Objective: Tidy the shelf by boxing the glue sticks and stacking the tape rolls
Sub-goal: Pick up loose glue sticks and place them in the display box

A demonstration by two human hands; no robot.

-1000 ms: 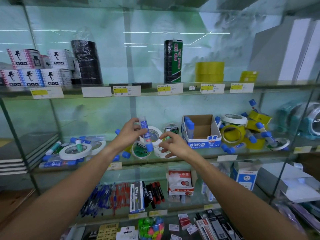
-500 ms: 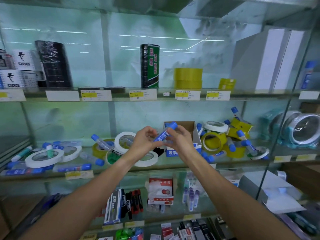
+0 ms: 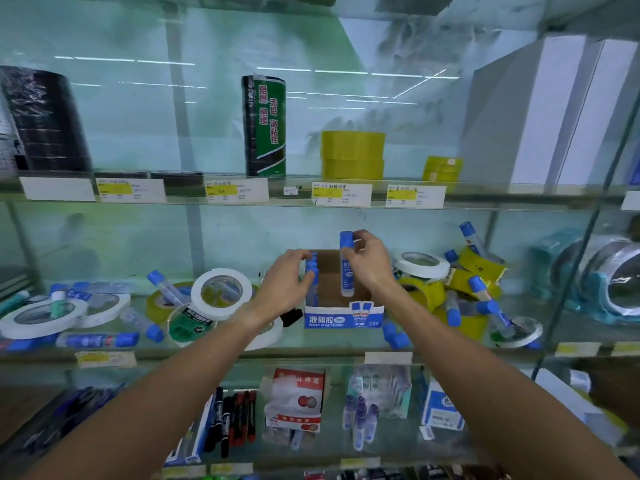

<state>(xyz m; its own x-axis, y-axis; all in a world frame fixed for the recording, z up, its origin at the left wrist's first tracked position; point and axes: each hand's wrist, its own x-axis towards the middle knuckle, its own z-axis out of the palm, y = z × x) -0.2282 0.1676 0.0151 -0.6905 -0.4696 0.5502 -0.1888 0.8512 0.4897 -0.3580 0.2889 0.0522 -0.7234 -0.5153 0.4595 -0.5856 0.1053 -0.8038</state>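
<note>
My right hand (image 3: 369, 263) holds a blue-capped glue stick (image 3: 346, 263) upright over the open glue box (image 3: 343, 318) on the middle glass shelf. My left hand (image 3: 285, 284) rests against the box's left wall, beside several glue sticks (image 3: 311, 275) standing inside. White tape rolls (image 3: 221, 292) and a green roll (image 3: 188, 325) lie left of the box with loose glue sticks (image 3: 98, 340). Yellow and white tape rolls (image 3: 422, 266) and more glue sticks (image 3: 481, 292) are piled to the right.
The upper shelf carries black tape stacks (image 3: 41, 119), a green-black pack (image 3: 265, 126), yellow tape (image 3: 351, 155) and white boxes (image 3: 554, 112). The lower shelf holds markers (image 3: 232, 420) and packets (image 3: 296, 403). Large tape dispensers (image 3: 609, 275) stand far right.
The glue stick passed from my left hand to my right hand, which now holds it upright over the box. My left hand moved to the box's left side. The view shifted right.
</note>
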